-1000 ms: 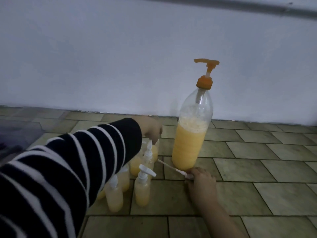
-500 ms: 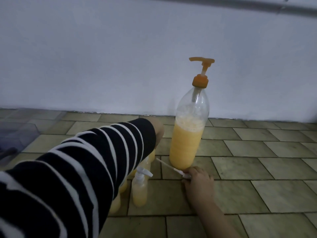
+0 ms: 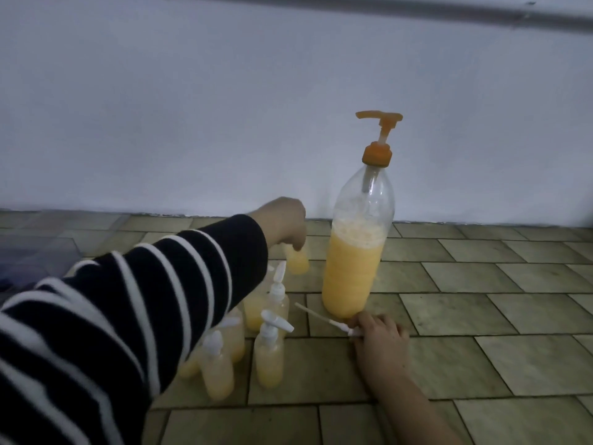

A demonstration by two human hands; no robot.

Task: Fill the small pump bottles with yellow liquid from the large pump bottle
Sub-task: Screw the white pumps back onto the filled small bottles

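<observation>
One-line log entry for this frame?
left hand: lifting small bottle by its top | right hand: on floor, holding pump tube | big bottle: upright, untouched

- The tiled floor [image 3: 481,316] right of the large pump bottle [image 3: 354,261] lies bare, open to a reaching hand.
- A tight cluster of small pump bottles [image 3: 269,358] crowds the floor left of it, their pump heads sticking up.
- The left hand [image 3: 282,224], holding a capless small bottle [image 3: 297,260], and its striped sleeve [image 3: 144,309] hang over that cluster.
- The right hand [image 3: 380,340], with a loose pump [image 3: 327,321], lies at the large bottle's base.
- The wall [image 3: 224,107] closes the far side.
</observation>
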